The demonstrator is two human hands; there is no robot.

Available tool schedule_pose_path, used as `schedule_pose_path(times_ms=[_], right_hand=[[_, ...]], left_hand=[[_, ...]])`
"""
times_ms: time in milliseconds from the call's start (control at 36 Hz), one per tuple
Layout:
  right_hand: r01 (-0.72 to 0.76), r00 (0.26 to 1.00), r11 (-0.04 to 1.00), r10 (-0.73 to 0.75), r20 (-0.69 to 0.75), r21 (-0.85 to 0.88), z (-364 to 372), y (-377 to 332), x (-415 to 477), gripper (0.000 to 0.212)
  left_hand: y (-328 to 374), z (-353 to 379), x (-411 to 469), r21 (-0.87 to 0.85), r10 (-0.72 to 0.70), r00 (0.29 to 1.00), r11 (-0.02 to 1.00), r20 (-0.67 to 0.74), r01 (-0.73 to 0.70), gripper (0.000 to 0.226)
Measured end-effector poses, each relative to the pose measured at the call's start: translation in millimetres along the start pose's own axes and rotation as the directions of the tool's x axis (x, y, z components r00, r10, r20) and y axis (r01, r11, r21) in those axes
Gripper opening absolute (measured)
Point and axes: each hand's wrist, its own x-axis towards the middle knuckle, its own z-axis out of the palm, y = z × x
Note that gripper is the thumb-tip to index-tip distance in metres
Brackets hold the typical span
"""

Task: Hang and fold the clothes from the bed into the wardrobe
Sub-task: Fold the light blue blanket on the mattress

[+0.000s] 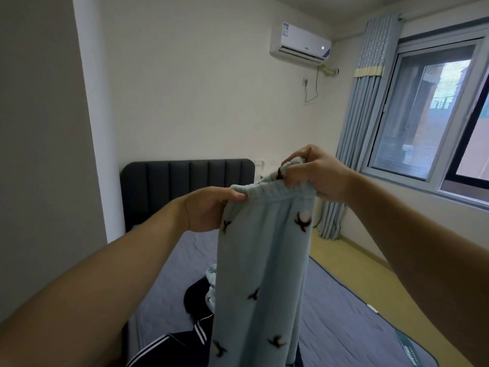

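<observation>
Left hand: the left hand [209, 207] pinches one end of the stretchy top band of the pants, thumb on top.
Right hand: the right hand [315, 173] has its fingers curled tight round the other end of the band, a bit higher up.
Pants: the light blue fuzzy pants [262, 274] with little dark shapes hang down from both hands, up in the air over the bed.
Bed: the bed [338, 313] has a gray-blue cover.
Other clothes: dark clothes with white stripes [195, 327] lie on the bed behind the pants.
</observation>
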Motion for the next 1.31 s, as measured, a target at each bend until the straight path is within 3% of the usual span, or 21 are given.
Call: schedule_pose_path(times_ms=[83, 167, 222, 333, 444, 528, 694, 833, 917, 972, 1056, 1222, 1306], right_hand=[[-0.017, 0.999, 1.0, 0.017, -0.042, 0.004, -2, 0, -4, 0.011], [-0.029, 0.999, 0.997, 0.026, -0.04, -0.072, -2, -4, -9, 0.018], [-0.034, 0.999, 0.986, 0.029, -0.032, -0.165, -2, -8, -11, 0.029], [-0.057, 0.998, 0.945, 0.05, -0.028, -0.321, 2, -17, -16, 0.03], [-0.06, 0.998, 0.908, 0.049, -0.038, -0.415, 4, -24, -20, 0.019], [-0.058, 0.998, 0.898, 0.037, -0.056, -0.437, 1, -25, -24, 0.022], [-0.049, 0.994, 0.899, 0.001, -0.111, -0.436, -8, -24, -30, 0.026], [-0.055, 0.991, 0.896, -0.006, -0.136, -0.441, -13, -19, -32, 0.017], [-0.072, 0.989, 0.862, -0.004, -0.15, -0.501, -21, -17, -33, 0.018], [-0.088, 0.988, 0.8, -0.003, -0.151, -0.593, -27, -18, -34, 0.02], [-0.093, 0.993, 0.595, 0.0, -0.116, -0.798, -38, -24, -36, 0.033], [-0.058, 0.994, 0.242, -0.077, -0.079, -0.968, -53, -52, -38, 0.063], [-0.046, 0.998, 0.226, -0.034, -0.055, -0.973, -54, -67, -37, 0.072]], left_hand=[[0, -4, -3, 0.283, -0.166, 0.986, 0.946, -0.005, 0.16, 0.06], [0, -3, -4, 0.438, -0.251, 0.968, 0.867, -0.031, 0.239, 0.047], [3, -2, -4, 0.431, -0.188, 0.982, 0.883, -0.035, 0.184, 0.044], [11, 2, -6, 0.488, 0.03, 0.996, 0.873, -0.084, 0.015, 0.045], [16, 8, -7, 0.535, 0.191, 0.971, 0.841, -0.144, -0.086, 0.035], [15, 14, -8, 0.574, 0.301, 0.943, 0.801, -0.144, -0.168, 0.03], [14, 22, -7, 0.599, 0.258, 0.964, 0.783, -0.067, -0.169, 0.04], [13, 28, -4, 0.628, 0.358, 0.926, 0.749, -0.119, -0.209, 0.027], [21, 28, -4, 0.57, 0.444, 0.882, 0.771, -0.159, -0.286, 0.035], [33, 27, -3, 0.506, 0.505, 0.841, 0.786, -0.194, -0.355, 0.039], [61, 30, -4, 0.464, 0.543, 0.821, 0.782, -0.176, -0.417, 0.005], [113, 38, -2, 0.568, 0.649, 0.733, 0.688, -0.204, -0.451, 0.006], [122, 40, 0, 0.587, 0.658, 0.726, 0.674, -0.2, -0.449, 0.006]])
